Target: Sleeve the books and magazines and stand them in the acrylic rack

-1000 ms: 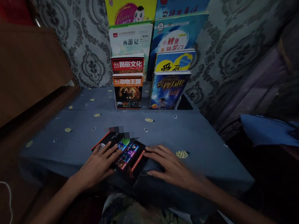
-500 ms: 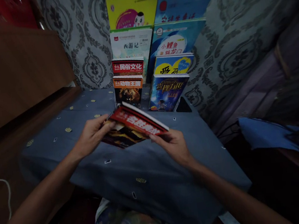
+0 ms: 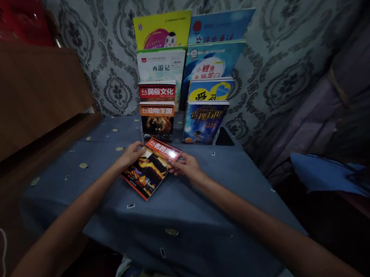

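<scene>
A paperback book (image 3: 150, 168) with a red title band and a dark golden cover lies tilted just above or on the blue tablecloth (image 3: 198, 214); I cannot tell whether it rests there. My left hand (image 3: 132, 156) grips its upper left edge, thumb on the cover. On its right edge, near the top corner, my right hand (image 3: 188, 166) is closed. Right behind it stands the lion-cover book (image 3: 158, 123), with a red-banded book (image 3: 157, 92) behind that. A dark blue book (image 3: 204, 121) stands upright to the right.
Taller books rise in two rows behind, among them a white book (image 3: 161, 64), a yellow book (image 3: 163, 28) and a light blue book (image 3: 217, 57). A black phone-like slab (image 3: 224, 137) lies beside the right row. Patterned wallpaper (image 3: 116, 79) backs the table.
The book in my hands has come down and turned flatter, its cover now facing up towards me. My right hand has moved left with it. The view has shifted slightly.
</scene>
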Available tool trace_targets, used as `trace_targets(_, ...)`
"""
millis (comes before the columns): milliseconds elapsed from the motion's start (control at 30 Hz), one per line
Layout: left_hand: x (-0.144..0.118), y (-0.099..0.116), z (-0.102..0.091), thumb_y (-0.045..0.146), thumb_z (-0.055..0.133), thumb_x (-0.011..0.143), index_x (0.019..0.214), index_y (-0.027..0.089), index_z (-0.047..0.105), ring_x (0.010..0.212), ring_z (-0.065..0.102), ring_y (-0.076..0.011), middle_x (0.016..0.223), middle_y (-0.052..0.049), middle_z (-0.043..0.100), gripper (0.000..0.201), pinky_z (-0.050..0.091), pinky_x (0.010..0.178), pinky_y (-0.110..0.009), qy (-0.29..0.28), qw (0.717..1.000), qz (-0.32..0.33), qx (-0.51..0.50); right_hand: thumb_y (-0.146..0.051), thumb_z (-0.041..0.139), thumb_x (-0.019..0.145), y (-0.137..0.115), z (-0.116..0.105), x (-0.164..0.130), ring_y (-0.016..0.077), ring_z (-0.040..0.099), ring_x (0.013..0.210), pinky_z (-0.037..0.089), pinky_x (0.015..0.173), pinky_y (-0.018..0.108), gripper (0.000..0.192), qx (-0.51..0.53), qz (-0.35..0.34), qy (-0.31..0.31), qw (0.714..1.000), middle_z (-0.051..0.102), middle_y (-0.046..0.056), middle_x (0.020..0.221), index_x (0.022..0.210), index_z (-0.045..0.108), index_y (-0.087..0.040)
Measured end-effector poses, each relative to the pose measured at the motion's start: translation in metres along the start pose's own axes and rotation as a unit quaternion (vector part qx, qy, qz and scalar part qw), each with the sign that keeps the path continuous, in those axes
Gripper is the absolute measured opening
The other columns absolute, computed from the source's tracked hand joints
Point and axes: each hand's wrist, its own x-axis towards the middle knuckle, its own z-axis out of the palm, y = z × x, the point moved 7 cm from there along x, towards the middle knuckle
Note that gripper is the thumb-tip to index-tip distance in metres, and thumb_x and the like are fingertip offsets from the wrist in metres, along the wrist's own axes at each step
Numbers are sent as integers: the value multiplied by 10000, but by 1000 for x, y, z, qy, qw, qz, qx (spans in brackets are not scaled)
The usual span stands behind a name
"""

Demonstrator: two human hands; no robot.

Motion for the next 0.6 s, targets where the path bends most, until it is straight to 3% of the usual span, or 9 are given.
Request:
trace_targets(133, 12, -4, -1, 409, 587, 871, 1038, 149, 667, 723, 592, -186, 711, -6, 625, 319, 482, 715, -296, 22, 993, 20, 117, -160, 835, 633, 9, -11, 18, 106, 671, 528, 473, 427, 137, 316, -9, 11, 12, 1000, 694, -33, 616, 770, 552, -197)
trace_targets(267, 9, 1, 6, 280, 579, 871, 997, 170, 698, 946, 603, -242, 917, -62, 666, 205, 470, 908, -371, 29, 975, 41, 216, -117, 794, 674, 20, -20, 27, 116, 669, 505, 486, 417, 147, 299, -3, 25, 17, 1000, 657, -50, 562, 751, 519, -205)
trace_targets(433, -15, 28, 44, 392, 525, 967, 1071, 190, 679, 1074, 573, -251, 1086, -82, 652, 275, 429, 1028, -408, 3, 954, 86, 288, -118, 758, 736, 25, -25, 28, 133, 710, 546, 518, 450, 158, 235, 22, 35, 10, 999, 673, -29, 591, 781, 542, -198)
trace_targets(500, -27, 44, 65, 458, 499, 990, 1127, 184, 652, 1111, 571, -258, 1162, -101, 642, 343, 436, 1031, -416, -15, 931, 118, 345, -119, 741, 755, 24, -28, 28, 133, 720, 564, 538, 477, 166, 216, 32, 37, 8, 999, 697, -19, 628, 811, 547, -198)
trace_targets(600, -38, 61, 90, 514, 564, 955, 1194, 149, 609, 1188, 543, -315, 1265, -150, 613, 439, 460, 1005, -452, -35, 893, 114, 435, -110, 715, 766, 22, -32, 29, 112, 700, 536, 552, 501, 166, 215, 37, 38, 11, 999, 701, -31, 636, 868, 551, -204)
